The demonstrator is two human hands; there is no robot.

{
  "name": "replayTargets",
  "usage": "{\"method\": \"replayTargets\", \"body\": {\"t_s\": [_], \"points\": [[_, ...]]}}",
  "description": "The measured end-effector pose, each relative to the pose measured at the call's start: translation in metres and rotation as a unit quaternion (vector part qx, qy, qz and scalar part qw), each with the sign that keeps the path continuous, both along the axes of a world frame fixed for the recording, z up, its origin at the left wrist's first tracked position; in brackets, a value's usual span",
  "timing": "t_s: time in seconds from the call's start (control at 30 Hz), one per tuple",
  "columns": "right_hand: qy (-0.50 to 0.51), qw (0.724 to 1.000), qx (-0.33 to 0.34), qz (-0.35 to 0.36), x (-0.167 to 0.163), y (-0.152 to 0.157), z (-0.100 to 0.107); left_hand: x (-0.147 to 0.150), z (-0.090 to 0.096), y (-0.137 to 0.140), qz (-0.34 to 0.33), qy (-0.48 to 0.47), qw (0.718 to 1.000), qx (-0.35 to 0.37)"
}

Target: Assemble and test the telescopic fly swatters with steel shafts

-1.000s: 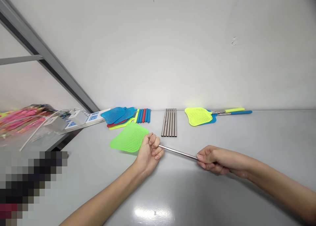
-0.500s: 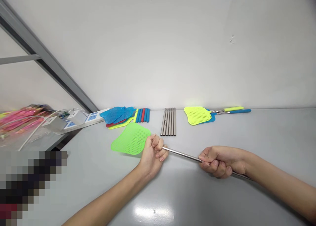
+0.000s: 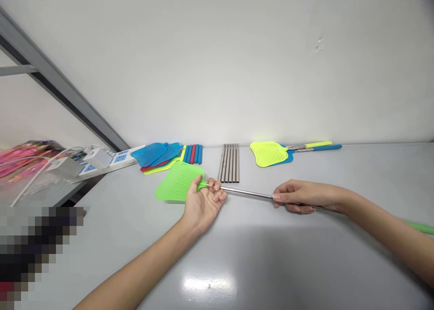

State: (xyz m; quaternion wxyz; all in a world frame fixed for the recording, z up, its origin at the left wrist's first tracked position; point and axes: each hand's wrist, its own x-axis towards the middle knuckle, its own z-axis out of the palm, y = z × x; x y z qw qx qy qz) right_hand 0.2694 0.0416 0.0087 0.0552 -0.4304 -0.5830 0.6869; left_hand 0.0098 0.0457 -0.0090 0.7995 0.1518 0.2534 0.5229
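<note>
A fly swatter [image 3: 176,181] with a green perforated head and a long, thin metal rod stretches across in front of me. My left hand [image 3: 202,207] is palm up, its fingers curled around the rod just by the head and its thumb at the green neck. Farther along, my right hand [image 3: 300,196] grips the rod from above between thumb and fingers. Past my right forearm shows part of the green handle [image 3: 420,227]; the forearm hides some of the rod. Behind my left fingers lie several metal tubes [image 3: 229,163] side by side.
Blue, red and yellow swatter heads [image 3: 151,154] lie stacked at back left, beside a row of coloured grips [image 3: 193,154]. Two swatters, a yellow one [image 3: 269,154] and a blue one, rest at back right. A power strip [image 3: 118,160] with chargers lines the left edge.
My left hand has turned palm up, its thumb moving off the fist. The right hand has loosened to a flatter grip, and the rod lies more level. The green handle has come into view.
</note>
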Motion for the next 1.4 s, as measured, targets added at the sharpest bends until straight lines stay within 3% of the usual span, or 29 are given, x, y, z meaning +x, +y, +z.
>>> {"method": "replayTargets", "body": {"t_s": [0.2, 0.43, 0.8, 0.97, 1.4], "points": [[-0.027, 0.999, 0.029, 0.003, 0.021, 0.015, -0.003, -0.011, 0.0, 0.015, 0.09, 0.068, 0.994, -0.001], [-0.022, 0.999, 0.039, 0.009, 0.026, 0.016, -0.001, -0.006, -0.006, 0.015, 0.137, 0.207, 0.966, 0.07], [0.001, 0.999, 0.051, 0.018, 0.02, 0.013, 0.003, 0.001, -0.007, 0.004, 0.124, 0.298, 0.935, 0.145], [0.02, 0.998, 0.041, 0.031, 0.013, 0.009, 0.005, 0.009, -0.004, -0.009, 0.074, 0.294, 0.94, 0.154], [0.032, 0.998, -0.062, 0.003, 0.014, 0.01, -0.009, 0.02, -0.001, -0.025, 0.058, 0.205, 0.969, 0.125]]}}
